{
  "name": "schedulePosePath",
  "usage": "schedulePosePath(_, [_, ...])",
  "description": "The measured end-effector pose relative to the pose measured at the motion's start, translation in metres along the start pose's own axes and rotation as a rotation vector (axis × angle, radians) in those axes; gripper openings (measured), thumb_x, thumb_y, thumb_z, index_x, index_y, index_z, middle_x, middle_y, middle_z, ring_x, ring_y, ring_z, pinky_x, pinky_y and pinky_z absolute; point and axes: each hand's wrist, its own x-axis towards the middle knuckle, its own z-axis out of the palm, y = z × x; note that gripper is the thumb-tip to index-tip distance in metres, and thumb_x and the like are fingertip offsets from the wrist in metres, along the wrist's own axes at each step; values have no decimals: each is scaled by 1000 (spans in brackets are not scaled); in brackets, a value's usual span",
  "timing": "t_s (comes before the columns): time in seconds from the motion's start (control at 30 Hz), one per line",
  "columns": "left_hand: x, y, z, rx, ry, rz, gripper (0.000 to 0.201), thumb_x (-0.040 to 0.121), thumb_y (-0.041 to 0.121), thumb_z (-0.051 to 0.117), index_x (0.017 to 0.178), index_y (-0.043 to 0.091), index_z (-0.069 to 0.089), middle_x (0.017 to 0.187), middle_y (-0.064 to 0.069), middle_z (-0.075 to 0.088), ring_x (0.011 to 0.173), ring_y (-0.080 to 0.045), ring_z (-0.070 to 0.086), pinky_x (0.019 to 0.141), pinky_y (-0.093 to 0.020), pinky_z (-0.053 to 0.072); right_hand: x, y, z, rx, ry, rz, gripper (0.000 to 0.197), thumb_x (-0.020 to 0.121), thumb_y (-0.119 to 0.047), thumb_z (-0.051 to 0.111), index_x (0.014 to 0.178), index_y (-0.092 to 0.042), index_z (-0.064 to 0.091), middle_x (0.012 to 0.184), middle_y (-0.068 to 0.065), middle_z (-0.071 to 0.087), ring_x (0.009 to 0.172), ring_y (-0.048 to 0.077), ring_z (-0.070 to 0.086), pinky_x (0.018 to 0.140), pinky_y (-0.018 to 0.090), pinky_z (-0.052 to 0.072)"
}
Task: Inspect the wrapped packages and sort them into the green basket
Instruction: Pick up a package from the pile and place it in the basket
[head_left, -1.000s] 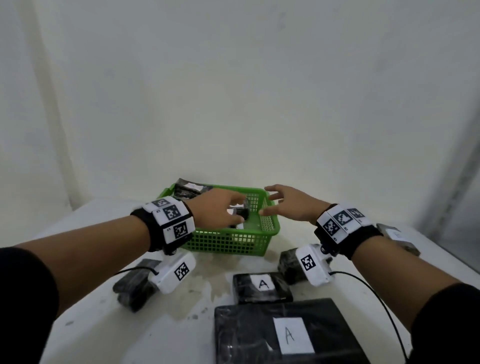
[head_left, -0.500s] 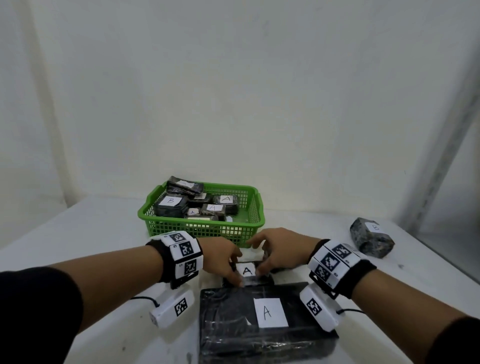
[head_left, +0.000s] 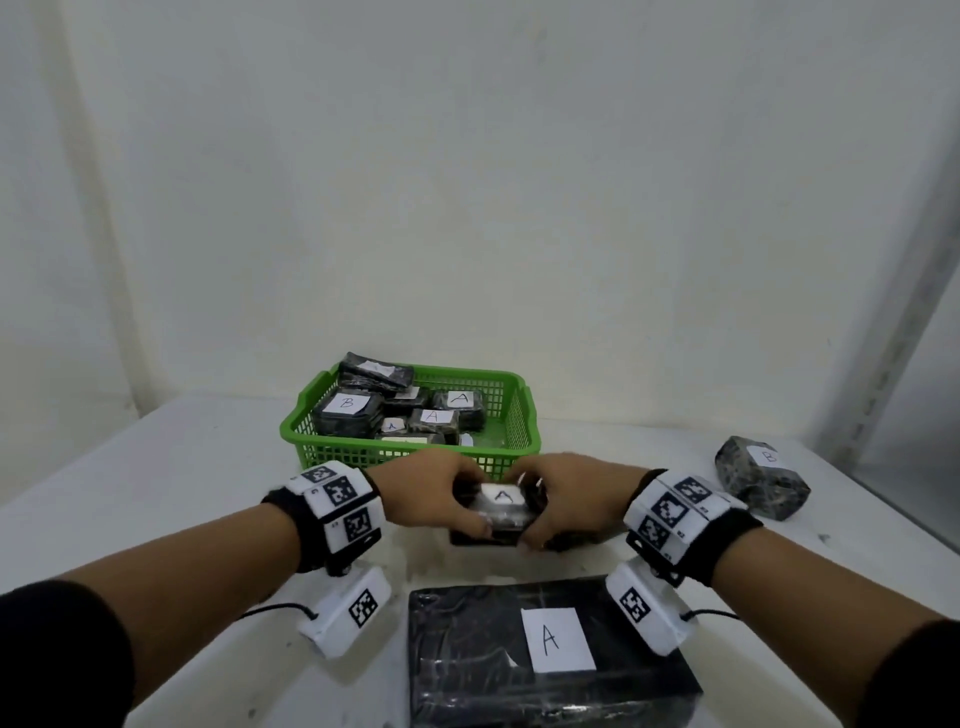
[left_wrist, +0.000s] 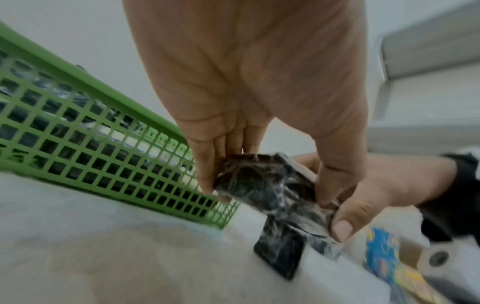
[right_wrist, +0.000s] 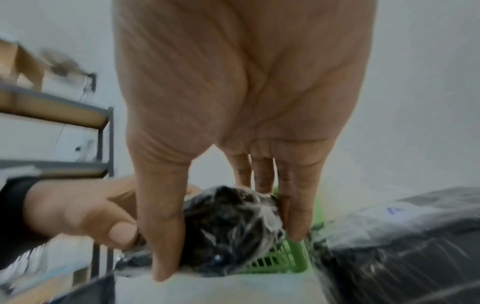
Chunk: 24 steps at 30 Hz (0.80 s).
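Grip: left hand (head_left: 434, 488) and right hand (head_left: 574, 493) both clasp small A-labelled package (head_left: 501, 506), thumbs underneath

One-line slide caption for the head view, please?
Both hands, left and right, hold a small A-labelled package in front of the green basket.

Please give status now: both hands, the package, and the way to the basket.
Left hand and right hand both grip small package A. Package lifted off table. Green basket just ahead, nothing between.

Large package (head_left: 493, 670) cut off below
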Motion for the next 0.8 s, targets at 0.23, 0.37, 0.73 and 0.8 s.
schedulePosePath(0.23, [-12,-20,-13,-618,331,47,54,83,41,83,130,20,67,119,2,74,106,-12,72,104,-36,54,-1,11,-8,736,307,-112,64,79,-25,90,136,-19,61,127,-2,69,116,13,67,91,15,52])
schedulePosePath(0.37, [-15,-22,-3,-1033,424,110,65,71,42,85,127,14,67,124,-7,74,115,-26,71,106,-45,53,6,0,-1,1035,459,-191,69,65,-33,90,128,-17,67,124,5,74,113,18,73,102,33,57])
schedulePosePath(0.73, [-22,-28,12,-1176,511,193,78,68,43,90,135,14,62,130,-7,72,124,-27,67,106,-45,50,16,-22,21,1305,547,-234,56,70,-33,90,117,-7,75,114,8,79,111,24,75,101,38,59])
schedulePosePath(0.8, [-20,-28,16,-1199,568,190,69,72,38,86,132,10,65,128,-11,72,123,-31,66,109,-50,49,15,-23,23,1340,523,-224,62,66,-34,91,119,-5,74,114,9,79,112,25,75,96,32,60])
